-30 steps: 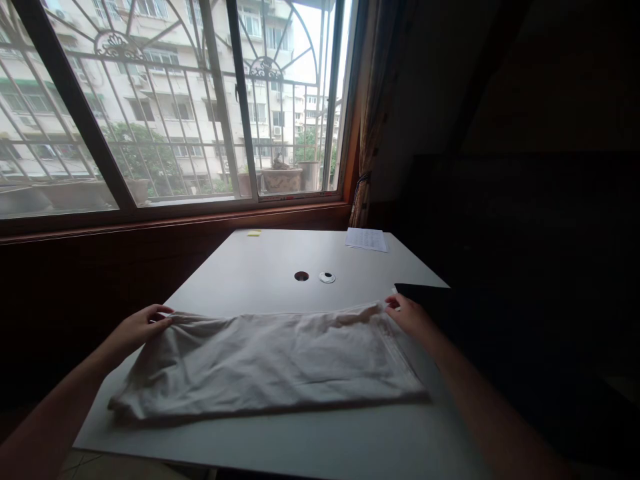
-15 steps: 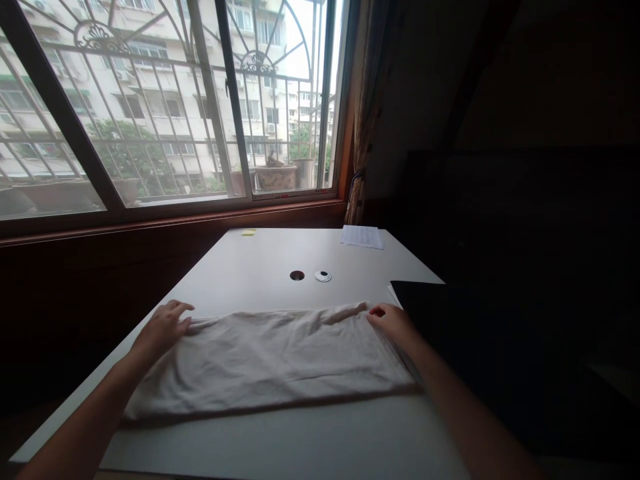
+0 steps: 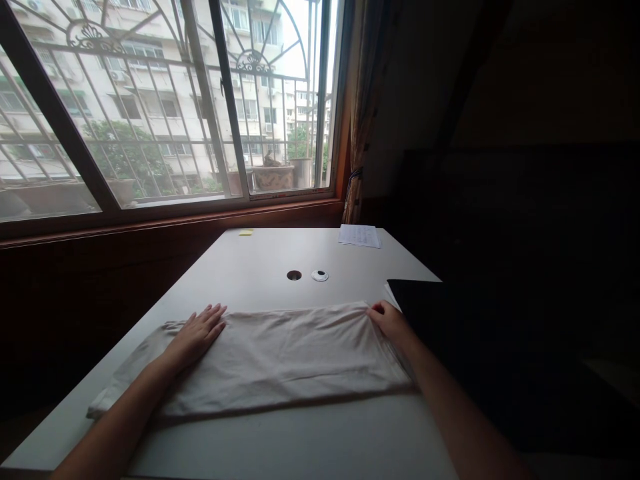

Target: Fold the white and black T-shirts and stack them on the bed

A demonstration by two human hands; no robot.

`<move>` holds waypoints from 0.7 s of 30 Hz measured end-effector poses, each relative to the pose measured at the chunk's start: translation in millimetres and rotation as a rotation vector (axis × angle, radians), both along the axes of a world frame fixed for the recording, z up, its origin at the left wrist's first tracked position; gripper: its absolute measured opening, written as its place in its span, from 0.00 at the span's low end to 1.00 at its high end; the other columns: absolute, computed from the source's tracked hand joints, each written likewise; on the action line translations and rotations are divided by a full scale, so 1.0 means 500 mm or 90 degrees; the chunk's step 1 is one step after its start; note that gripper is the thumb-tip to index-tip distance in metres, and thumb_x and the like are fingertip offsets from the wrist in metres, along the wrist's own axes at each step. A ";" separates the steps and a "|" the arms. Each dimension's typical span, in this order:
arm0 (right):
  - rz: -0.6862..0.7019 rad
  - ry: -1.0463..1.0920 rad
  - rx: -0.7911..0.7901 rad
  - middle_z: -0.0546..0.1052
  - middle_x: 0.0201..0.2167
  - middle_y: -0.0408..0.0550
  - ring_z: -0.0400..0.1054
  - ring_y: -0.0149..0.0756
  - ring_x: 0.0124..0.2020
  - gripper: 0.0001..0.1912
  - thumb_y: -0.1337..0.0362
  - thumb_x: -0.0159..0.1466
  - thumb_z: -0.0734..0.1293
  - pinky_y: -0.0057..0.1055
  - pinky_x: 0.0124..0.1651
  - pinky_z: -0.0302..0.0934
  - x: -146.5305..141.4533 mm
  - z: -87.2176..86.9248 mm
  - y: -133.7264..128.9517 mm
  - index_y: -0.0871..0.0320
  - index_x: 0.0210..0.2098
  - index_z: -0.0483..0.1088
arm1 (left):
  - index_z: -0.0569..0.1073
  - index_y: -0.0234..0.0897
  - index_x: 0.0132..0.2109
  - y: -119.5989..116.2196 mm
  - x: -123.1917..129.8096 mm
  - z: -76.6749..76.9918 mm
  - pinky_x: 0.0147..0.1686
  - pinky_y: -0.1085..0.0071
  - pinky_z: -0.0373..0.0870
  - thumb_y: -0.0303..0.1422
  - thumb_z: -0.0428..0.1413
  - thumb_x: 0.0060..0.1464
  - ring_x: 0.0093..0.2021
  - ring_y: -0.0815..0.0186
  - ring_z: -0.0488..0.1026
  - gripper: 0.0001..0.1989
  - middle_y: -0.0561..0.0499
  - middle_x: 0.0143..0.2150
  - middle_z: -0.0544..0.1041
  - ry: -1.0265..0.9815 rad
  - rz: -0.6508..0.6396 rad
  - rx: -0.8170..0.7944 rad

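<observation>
A light, off-white cloth (image 3: pixel 290 357) lies folded in a long band across the white table (image 3: pixel 260 267). On its left part my left hand (image 3: pixel 200 331) rests flat, palm down, with the fingers spread near the upper edge. At the cloth's upper right corner my right hand (image 3: pixel 389 319) pinches the fabric between thumb and fingers. Small creases run from that pinch into the cloth. The left end of the cloth reaches out past my left forearm.
Beyond the cloth are a round hole (image 3: pixel 294 275) and a round white cover (image 3: pixel 320 275). Papers (image 3: pixel 360 235) and a yellow note (image 3: pixel 245 233) lie at the far edge. Something black (image 3: pixel 425 313) covers the table's right side. A window (image 3: pixel 165 107) stands behind.
My left hand has moved right from the cloth's upper left edge and now lies flat on it. The upper right edge looks straighter, with my right hand still pinching there.
</observation>
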State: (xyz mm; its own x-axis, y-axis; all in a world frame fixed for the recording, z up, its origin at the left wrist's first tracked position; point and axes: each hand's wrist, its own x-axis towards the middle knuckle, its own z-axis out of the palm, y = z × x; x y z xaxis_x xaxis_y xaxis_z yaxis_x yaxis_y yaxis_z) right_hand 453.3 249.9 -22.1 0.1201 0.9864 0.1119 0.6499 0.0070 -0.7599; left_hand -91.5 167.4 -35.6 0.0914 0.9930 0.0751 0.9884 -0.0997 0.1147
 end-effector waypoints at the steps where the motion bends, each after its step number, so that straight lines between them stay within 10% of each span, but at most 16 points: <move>1: -0.003 0.015 0.004 0.78 0.31 0.46 0.71 0.38 0.33 0.10 0.57 0.59 0.65 0.30 0.36 0.62 0.001 -0.002 0.000 0.56 0.36 0.70 | 0.54 0.45 0.73 0.001 -0.001 0.001 0.69 0.44 0.47 0.49 0.36 0.70 0.75 0.53 0.46 0.31 0.49 0.75 0.53 0.003 0.000 -0.004; 7: 0.054 0.055 -0.005 0.79 0.37 0.45 0.74 0.37 0.37 0.30 0.58 0.61 0.67 0.30 0.42 0.65 -0.009 -0.010 -0.008 0.53 0.62 0.62 | 0.52 0.48 0.73 0.006 0.000 0.008 0.70 0.45 0.45 0.50 0.34 0.70 0.75 0.55 0.44 0.30 0.51 0.76 0.50 0.020 0.006 -0.022; 15: 0.001 0.000 0.009 0.77 0.38 0.47 0.73 0.39 0.39 0.29 0.66 0.59 0.66 0.33 0.46 0.63 0.020 -0.028 0.017 0.56 0.61 0.67 | 0.52 0.49 0.73 0.011 -0.005 0.009 0.70 0.46 0.44 0.50 0.35 0.70 0.75 0.55 0.44 0.30 0.52 0.76 0.49 0.031 0.001 -0.033; 21: 0.003 -0.001 0.020 0.79 0.38 0.48 0.74 0.40 0.39 0.29 0.53 0.63 0.67 0.32 0.45 0.64 0.022 -0.035 0.045 0.55 0.61 0.69 | 0.53 0.52 0.73 0.012 -0.004 0.009 0.69 0.47 0.47 0.51 0.35 0.70 0.75 0.55 0.45 0.29 0.53 0.76 0.49 0.038 0.003 -0.027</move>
State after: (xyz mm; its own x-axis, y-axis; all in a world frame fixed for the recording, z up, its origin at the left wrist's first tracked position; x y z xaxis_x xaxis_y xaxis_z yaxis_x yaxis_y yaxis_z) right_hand 464.3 272.4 -39.4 0.1146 0.9830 0.1434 0.6508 0.0348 -0.7585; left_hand -93.4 173.4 -31.0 0.0892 0.9956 0.0271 0.9941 -0.0906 0.0589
